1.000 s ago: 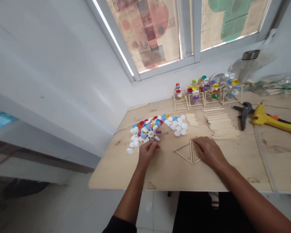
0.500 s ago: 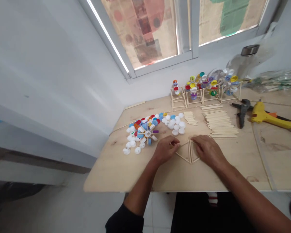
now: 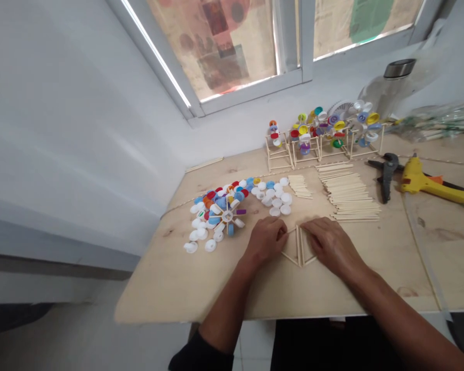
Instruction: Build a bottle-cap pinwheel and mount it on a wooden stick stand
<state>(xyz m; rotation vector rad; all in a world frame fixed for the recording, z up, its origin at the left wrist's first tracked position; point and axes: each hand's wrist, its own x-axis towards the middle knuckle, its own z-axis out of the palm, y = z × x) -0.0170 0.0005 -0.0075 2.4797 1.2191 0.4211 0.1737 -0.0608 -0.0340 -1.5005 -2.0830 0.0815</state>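
Note:
Two triangle frames made of thin wooden sticks lie flat on the table, their long sides next to each other. My left hand has its fingers closed on the outer corner of the left stick triangle. On the other side, my right hand pinches the right stick triangle near its top, covering part of it. To the left stands a small wheel of sticks and bottle caps. Beyond my right hand lies a pile of long sticks.
Loose bottle caps spread behind my left hand, with short sticks beside them. Several cap wheels on stick frames line the wall. At right lie a dark cutter tool, a yellow glue gun and bagged sticks.
The camera view has shifted slightly. Both hands stay at the two stick triangles, which remain side by side with little visible movement.

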